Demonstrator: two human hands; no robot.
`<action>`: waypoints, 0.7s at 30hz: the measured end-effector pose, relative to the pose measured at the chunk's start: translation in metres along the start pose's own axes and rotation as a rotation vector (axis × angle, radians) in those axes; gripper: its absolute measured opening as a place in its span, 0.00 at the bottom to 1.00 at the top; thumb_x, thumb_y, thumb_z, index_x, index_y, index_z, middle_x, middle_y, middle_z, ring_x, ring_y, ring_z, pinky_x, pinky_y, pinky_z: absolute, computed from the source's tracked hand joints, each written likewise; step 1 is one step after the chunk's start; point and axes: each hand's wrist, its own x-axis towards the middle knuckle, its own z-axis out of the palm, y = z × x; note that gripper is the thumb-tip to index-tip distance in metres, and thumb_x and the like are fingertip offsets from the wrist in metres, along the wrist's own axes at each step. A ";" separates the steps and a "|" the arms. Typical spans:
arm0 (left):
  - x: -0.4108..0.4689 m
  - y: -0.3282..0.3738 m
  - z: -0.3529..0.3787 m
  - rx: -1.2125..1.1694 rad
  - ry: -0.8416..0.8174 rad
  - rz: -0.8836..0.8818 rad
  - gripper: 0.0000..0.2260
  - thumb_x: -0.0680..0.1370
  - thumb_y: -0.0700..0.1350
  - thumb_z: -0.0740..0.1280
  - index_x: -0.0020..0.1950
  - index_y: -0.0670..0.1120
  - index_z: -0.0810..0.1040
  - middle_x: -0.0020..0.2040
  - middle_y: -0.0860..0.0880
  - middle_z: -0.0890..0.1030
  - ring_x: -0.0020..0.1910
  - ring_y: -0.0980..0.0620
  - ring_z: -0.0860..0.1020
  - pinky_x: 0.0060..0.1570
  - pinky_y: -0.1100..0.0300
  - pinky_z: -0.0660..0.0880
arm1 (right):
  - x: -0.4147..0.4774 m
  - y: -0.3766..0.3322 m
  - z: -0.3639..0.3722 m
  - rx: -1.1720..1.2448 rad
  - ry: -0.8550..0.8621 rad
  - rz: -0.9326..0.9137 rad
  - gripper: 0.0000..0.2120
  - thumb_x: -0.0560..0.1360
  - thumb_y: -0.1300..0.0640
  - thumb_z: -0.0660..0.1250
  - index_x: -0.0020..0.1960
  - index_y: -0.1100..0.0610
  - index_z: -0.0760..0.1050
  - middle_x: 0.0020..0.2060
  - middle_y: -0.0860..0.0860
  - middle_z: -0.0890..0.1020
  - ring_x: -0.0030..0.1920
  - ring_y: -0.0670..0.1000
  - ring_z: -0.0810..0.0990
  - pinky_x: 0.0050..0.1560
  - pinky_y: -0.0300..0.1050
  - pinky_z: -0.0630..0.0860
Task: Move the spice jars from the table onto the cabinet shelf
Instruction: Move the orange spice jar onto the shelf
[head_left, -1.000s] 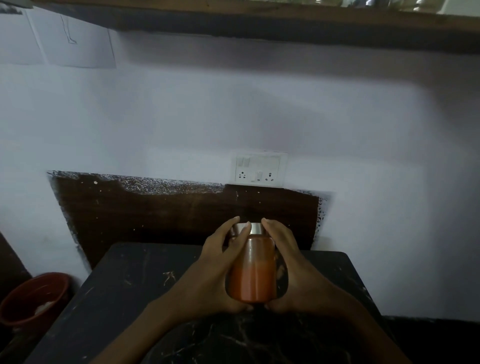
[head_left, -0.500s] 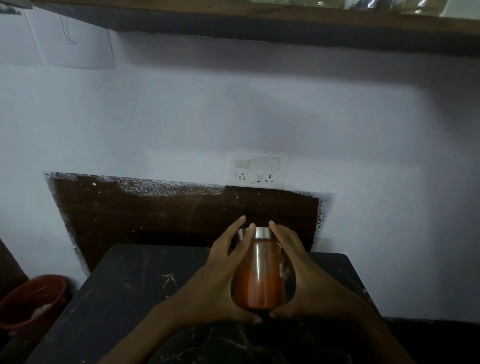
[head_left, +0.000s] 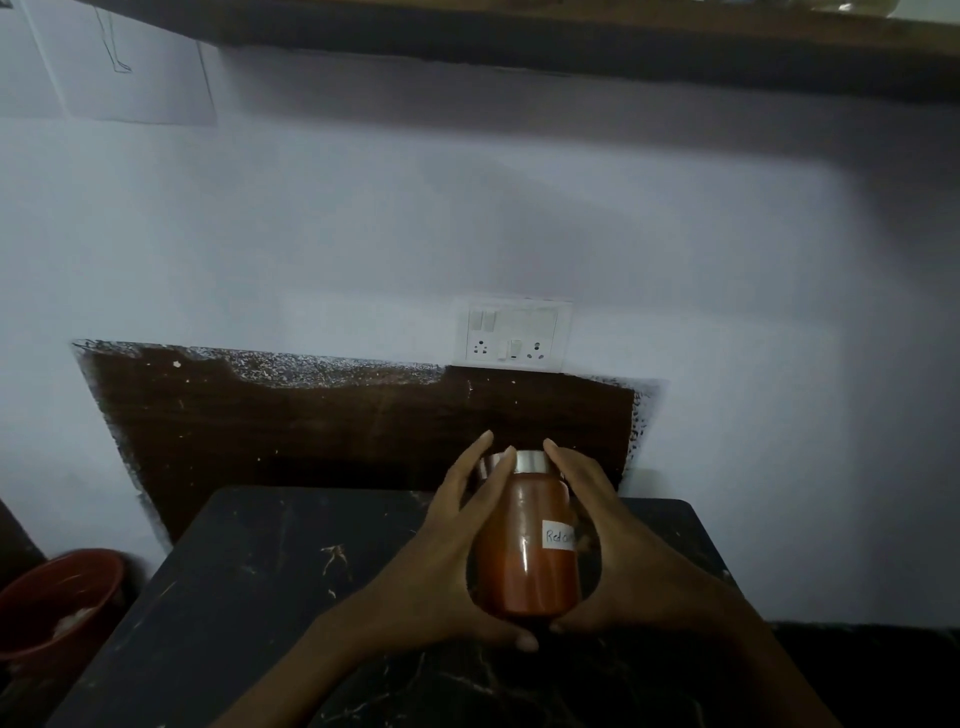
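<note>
A clear spice jar (head_left: 524, 551) holds orange-red powder, has a silver lid and a small white handwritten label. It stands upright over the black marble table (head_left: 270, 582), gripped from both sides. My left hand (head_left: 441, 566) wraps its left side and my right hand (head_left: 618, 551) its right side, thumbs meeting under its base. The wooden cabinet shelf (head_left: 519, 47) runs along the top of the view, high above the jar; a few pale things on it show only at the top right corner.
A white switch and socket plate (head_left: 511, 335) is on the wall just above a dark wooden backboard (head_left: 311, 421) behind the table. A red bucket (head_left: 57, 597) sits on the floor at the left. Paper sheets (head_left: 104, 62) hang at the upper left.
Both hands have turned the jar, so its white label now faces me, and shifted it slightly right. The powder inside has settled level.
</note>
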 end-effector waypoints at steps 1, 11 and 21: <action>0.001 0.001 0.000 0.027 0.006 0.007 0.56 0.61 0.56 0.79 0.73 0.67 0.39 0.72 0.66 0.35 0.74 0.63 0.45 0.67 0.59 0.66 | 0.001 0.000 0.002 -0.002 0.009 0.001 0.53 0.61 0.59 0.79 0.60 0.29 0.41 0.58 0.25 0.46 0.59 0.30 0.58 0.45 0.17 0.65; 0.000 -0.001 -0.004 -0.092 0.084 0.006 0.53 0.61 0.52 0.80 0.76 0.57 0.48 0.74 0.61 0.46 0.73 0.62 0.52 0.62 0.63 0.71 | 0.002 -0.002 -0.004 0.223 -0.062 0.004 0.61 0.60 0.63 0.79 0.66 0.25 0.39 0.71 0.33 0.49 0.66 0.39 0.64 0.52 0.35 0.76; -0.001 -0.001 -0.004 -0.075 0.053 -0.043 0.53 0.62 0.50 0.80 0.75 0.59 0.47 0.73 0.63 0.45 0.72 0.65 0.52 0.62 0.62 0.73 | 0.009 -0.001 0.005 0.150 -0.015 -0.031 0.60 0.59 0.60 0.80 0.68 0.30 0.40 0.64 0.24 0.48 0.65 0.32 0.58 0.50 0.26 0.72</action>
